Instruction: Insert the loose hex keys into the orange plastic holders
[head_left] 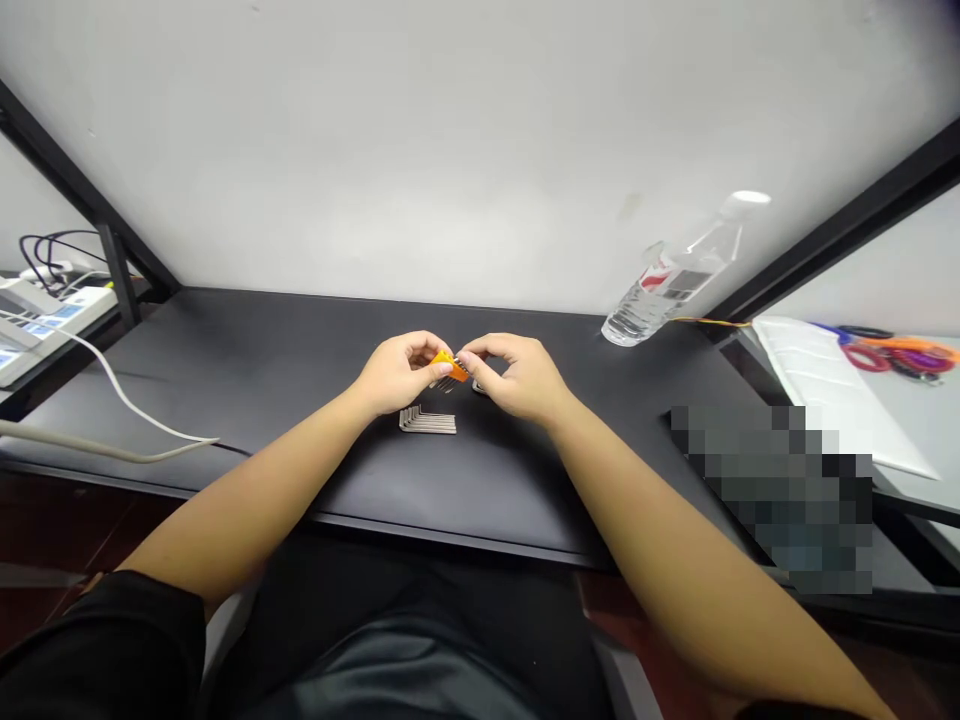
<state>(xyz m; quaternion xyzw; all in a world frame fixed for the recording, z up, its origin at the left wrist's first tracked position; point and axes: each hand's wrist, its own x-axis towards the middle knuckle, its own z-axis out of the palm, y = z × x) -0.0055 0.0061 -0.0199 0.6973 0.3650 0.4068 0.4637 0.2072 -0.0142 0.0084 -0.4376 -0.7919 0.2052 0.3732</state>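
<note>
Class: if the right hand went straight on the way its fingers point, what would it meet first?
The right hand would likely first meet the small orange plastic-looking holder between the hands, then the left hand, though depth is unclear.

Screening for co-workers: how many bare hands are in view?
2: the left hand holds a small orange plastic piece from its left side; the right hand has its fingertips at the right end. No other hand shows.
</note>
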